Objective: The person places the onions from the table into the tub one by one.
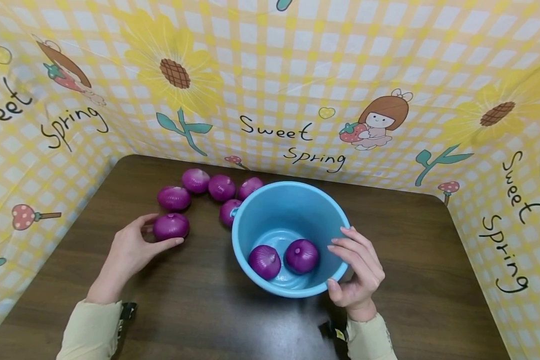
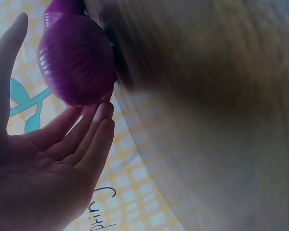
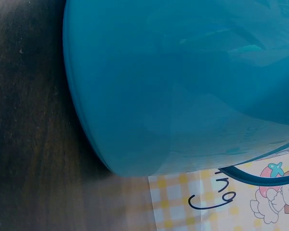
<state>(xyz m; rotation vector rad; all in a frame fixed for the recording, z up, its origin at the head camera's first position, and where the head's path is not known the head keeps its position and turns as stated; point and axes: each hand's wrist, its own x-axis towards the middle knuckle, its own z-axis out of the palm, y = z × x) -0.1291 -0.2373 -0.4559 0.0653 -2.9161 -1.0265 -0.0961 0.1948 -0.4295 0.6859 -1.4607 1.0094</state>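
On the left of the table, my left hand [image 1: 132, 247] reaches around a purple onion [image 1: 171, 227]. Its fingers are at the onion's far side and the thumb lies along the near side. In the left wrist view, fingertips [image 2: 105, 111] come right up to the onion [image 2: 77, 60], while the thumb stands off from it. My right hand [image 1: 359, 267] grips the rim of a blue bucket [image 1: 292, 290], fingers over the inside of the wall. Two onions [image 1: 302, 256] sit on the bucket's floor. The right wrist view is filled by the bucket's outer side [image 3: 173, 96].
Several more onions [image 1: 195, 180] lie behind and right of the left hand; one onion [image 1: 228, 213] is partly hidden by the bucket. A patterned cloth [image 1: 270, 75] walls the brown table [image 1: 189, 310] at the back and both sides.
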